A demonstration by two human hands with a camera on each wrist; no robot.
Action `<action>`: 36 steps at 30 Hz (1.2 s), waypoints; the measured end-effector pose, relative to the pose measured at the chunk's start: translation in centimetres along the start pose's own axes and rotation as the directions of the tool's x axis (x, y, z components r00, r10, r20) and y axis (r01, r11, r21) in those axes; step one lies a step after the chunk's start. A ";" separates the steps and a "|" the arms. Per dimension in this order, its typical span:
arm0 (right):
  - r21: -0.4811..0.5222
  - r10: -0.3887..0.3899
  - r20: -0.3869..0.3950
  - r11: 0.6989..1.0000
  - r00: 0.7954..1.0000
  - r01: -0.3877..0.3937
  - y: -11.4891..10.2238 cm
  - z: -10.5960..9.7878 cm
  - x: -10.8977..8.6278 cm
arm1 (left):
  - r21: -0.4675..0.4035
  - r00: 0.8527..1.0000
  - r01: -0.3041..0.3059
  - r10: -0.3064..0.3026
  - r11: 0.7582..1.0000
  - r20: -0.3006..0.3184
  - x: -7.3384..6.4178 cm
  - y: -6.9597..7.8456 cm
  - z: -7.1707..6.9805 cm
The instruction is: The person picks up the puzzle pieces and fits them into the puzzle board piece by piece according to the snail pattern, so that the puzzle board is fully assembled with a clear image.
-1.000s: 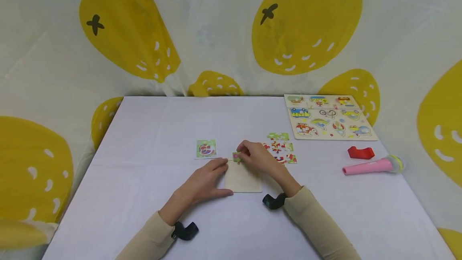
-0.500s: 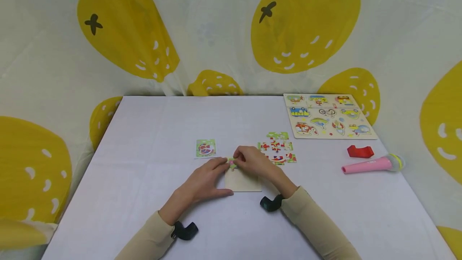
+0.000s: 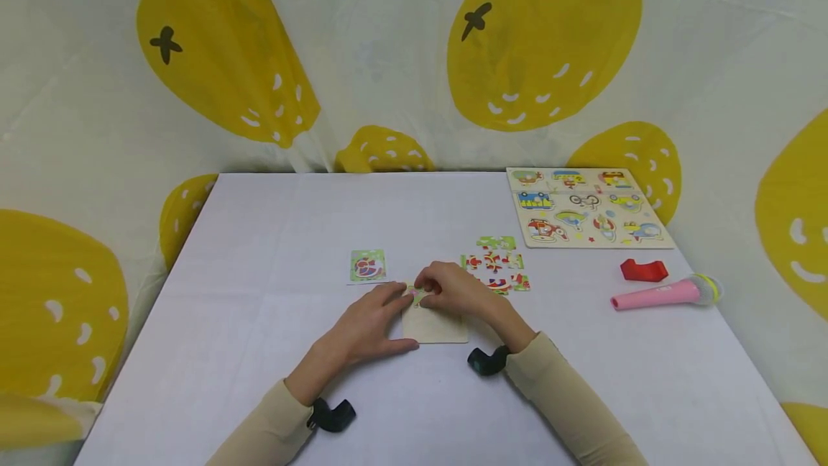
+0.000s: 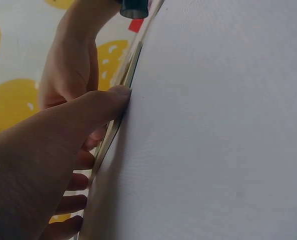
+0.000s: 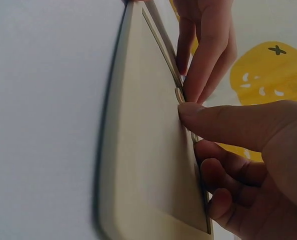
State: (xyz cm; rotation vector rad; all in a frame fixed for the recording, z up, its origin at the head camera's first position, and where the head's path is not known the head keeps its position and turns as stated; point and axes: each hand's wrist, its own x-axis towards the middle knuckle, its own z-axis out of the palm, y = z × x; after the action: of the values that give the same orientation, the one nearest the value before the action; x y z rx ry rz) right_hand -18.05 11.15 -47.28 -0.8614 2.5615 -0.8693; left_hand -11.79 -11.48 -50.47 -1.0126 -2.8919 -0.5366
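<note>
A pale wooden puzzle tray (image 3: 436, 327) lies on the white table in front of me. My left hand (image 3: 362, 323) holds its left side, thumb along the near edge and fingers at the far left corner. My right hand (image 3: 461, 291) pinches a small green and pink jigsaw piece (image 3: 417, 300) at the tray's far left corner, close to the left fingertips. In the right wrist view the thumb presses on the piece's edge (image 5: 179, 95), next to the tray's raised rim; the fingers partly cover the piece.
Several loose jigsaw pieces (image 3: 497, 243) lie right of the tray. A picture card (image 3: 368, 265) sits beyond it to the left. Farther right are a vehicle peg puzzle board (image 3: 590, 211), a red block (image 3: 644, 270) and a pink toy microphone (image 3: 660, 295).
The right hand has carried the jigsaw piece left and nearer, into the tray's far left corner, uncovering more loose pieces. The left hand has stayed put on the tray.
</note>
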 end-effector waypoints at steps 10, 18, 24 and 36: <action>0.006 -0.005 -0.015 1.000 1.000 0.005 0.2 0.1 0.2 | 0.010 1.000 0.005 -0.005 1.000 0.015 0.0 0.1 -0.3; 0.010 -0.009 -0.014 1.000 1.000 0.009 0.4 -0.2 0.3 | 0.016 1.000 0.015 -0.015 1.000 0.026 0.1 0.2 -0.3; 0.009 0.019 -0.065 1.000 0.998 -0.019 1.0 -1.3 0.2 | 0.019 0.999 0.029 -0.029 0.999 0.037 0.1 0.3 -0.4; 0.023 0.116 -0.233 0.993 0.966 -0.114 3.2 -3.6 -0.5 | 0.011 0.999 0.033 -0.033 0.999 0.035 0.1 0.3 -0.4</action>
State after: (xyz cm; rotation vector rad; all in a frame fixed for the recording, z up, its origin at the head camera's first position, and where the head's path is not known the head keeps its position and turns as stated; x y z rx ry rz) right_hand -20.75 15.11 -46.52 -0.6322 2.7731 -0.9992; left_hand -11.70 -11.28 -50.00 -0.9842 -2.9440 -0.5108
